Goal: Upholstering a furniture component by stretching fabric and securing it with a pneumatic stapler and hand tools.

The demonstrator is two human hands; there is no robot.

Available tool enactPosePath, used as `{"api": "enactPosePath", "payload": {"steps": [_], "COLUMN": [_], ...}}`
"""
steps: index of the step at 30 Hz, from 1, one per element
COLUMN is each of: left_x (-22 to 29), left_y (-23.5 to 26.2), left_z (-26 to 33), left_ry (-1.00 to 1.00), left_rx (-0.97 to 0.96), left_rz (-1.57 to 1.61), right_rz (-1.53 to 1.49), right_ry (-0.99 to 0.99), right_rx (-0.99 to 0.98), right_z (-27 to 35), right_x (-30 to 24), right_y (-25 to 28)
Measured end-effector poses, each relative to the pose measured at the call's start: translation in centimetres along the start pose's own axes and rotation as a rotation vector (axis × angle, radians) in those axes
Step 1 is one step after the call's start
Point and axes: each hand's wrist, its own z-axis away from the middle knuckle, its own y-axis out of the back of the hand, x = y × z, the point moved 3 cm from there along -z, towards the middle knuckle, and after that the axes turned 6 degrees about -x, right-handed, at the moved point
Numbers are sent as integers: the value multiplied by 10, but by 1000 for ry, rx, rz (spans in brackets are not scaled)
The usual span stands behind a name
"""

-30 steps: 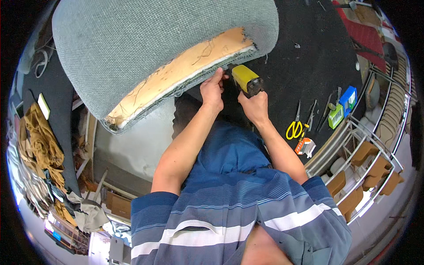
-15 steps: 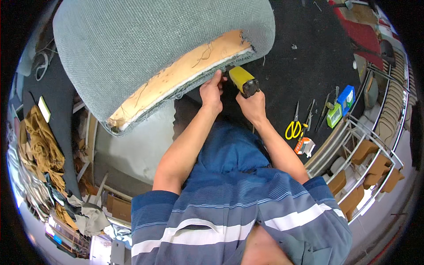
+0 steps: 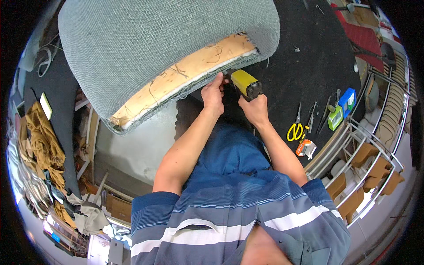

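While the right hand [image 3: 255, 108] is gripping a yellow-and-black tool [image 3: 245, 81], its fingers wrapping the handle, the left hand [image 3: 213, 95] is reaching to the near edge of a grey cushion [image 3: 163, 39]. Left index finger is pointing at that edge, just beside the tool's dark nose; whether the left fingers are pinching cloth, the view is not telling. Cushion is filling the upper left, its near-left corner showing over a pale grey surface [image 3: 141, 143]. Rightward, open room is running across the dark bench [image 3: 309, 73] toward yellow-handled scissors [image 3: 295, 131]; farther right, a green box [image 3: 335, 117] and a blue box [image 3: 347, 97] are sitting side by side near the rim. Cushion cloth is showing a coarse weave and rounded corners. Along its near side, a curved strip of smooth tan board [image 3: 185, 70] is lying bare, dark loose threads straggling across; white padding [image 3: 190, 82] is edging it, frayed cloth bordering that.
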Motion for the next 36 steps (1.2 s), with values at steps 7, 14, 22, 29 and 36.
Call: {"api": "enactPosePath", "payload": {"steps": [7, 14, 22, 29, 36], "left_x": [-1, 1, -20, -26, -47], "left_y": [3, 20, -43, -99, -140], "left_z": [-3, 0, 70, 116, 152], "left_ry": [10, 77, 405, 520, 353], "left_rx": [-3, -180, -936, -1125, -947], "left_rz": [-5, -172, -705, -532, -832], "right_rz": [98, -178, -1049, -1635, -374], "right_ry": [-17, -257, -5, 134, -42], "right_rx": [70, -130, -363, -559, 473], "right_z": [-5, 16, 45, 61, 115], "right_x": [2, 1, 45, 76, 124], "right_y": [-4, 43, 101, 110, 153]}}
